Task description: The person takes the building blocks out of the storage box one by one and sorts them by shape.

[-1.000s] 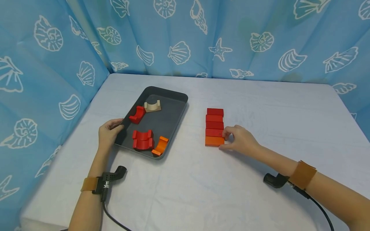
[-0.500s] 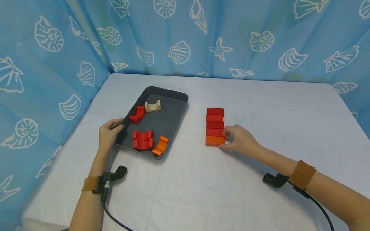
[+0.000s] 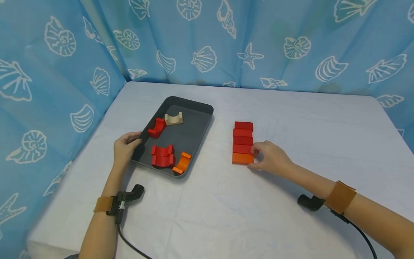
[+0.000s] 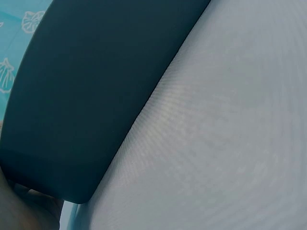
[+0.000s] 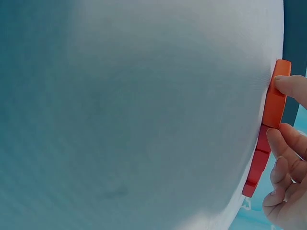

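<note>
At the tray's left edge, my left hand [image 3: 124, 150] grips the rim of a dark grey tray [image 3: 196, 124] between thumb and fingers. The left wrist view has the tray's outer wall [image 4: 96, 96] and part of that hand [image 4: 24, 213]. To the right, several red blocks [image 3: 243, 140] and an orange block [image 3: 242, 158] lie in a column on the cloth, orange nearest me. My right hand [image 3: 271, 157] pinches the orange block at its right end. In the right wrist view, thumb and index finger sit on opposite sides of this orange block [image 5: 274, 108].
Inside the tray are a cream notched block [image 3: 174, 118], a red one [image 3: 157, 128], a stacked-looking red pair [image 3: 162, 156] and an orange one [image 3: 182, 163], all with curved cut-outs. White cloth [image 3: 207, 216] covers the table. A blue shell-print curtain [image 3: 226, 43] stands behind and left.
The head view has shifted slightly, so everything appears a little farther right. Both hands, the tray and the blocks keep their places relative to one another.
</note>
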`<state>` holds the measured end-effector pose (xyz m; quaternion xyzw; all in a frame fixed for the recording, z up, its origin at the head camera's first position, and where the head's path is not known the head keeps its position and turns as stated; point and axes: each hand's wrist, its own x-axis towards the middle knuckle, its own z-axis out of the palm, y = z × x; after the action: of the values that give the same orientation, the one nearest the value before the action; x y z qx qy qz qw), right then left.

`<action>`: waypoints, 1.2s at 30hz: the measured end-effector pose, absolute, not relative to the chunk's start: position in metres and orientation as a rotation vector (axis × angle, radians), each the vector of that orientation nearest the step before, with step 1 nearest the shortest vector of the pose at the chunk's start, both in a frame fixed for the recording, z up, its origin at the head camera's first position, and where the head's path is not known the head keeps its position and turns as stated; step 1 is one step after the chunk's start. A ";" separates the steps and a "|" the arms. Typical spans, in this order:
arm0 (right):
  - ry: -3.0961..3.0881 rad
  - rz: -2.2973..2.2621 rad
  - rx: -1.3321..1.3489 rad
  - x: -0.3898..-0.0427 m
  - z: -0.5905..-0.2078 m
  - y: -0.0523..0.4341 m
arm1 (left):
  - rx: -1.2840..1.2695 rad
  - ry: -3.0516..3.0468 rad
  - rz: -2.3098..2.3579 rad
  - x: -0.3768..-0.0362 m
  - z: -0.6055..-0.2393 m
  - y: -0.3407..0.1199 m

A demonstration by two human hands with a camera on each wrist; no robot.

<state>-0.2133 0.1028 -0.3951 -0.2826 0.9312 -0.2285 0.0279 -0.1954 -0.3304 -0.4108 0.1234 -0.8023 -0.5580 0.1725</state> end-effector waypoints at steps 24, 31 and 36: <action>2.868 -0.942 -0.999 -0.222 -0.357 0.065 | 0.372 -2.286 -1.589 -0.195 -0.410 -0.332; 2.835 -1.018 -0.945 -0.224 -0.349 0.040 | 0.356 -2.273 -1.585 -0.196 -0.411 -0.331; 2.827 -1.112 -0.962 -0.230 -0.341 0.016 | 0.357 -2.272 -1.587 -0.197 -0.410 -0.331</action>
<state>-0.2305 0.0155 -0.3414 -0.3018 0.8870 -0.3488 -0.0227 -0.1966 -0.3313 -0.4104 0.1258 -0.8008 -0.5594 0.1731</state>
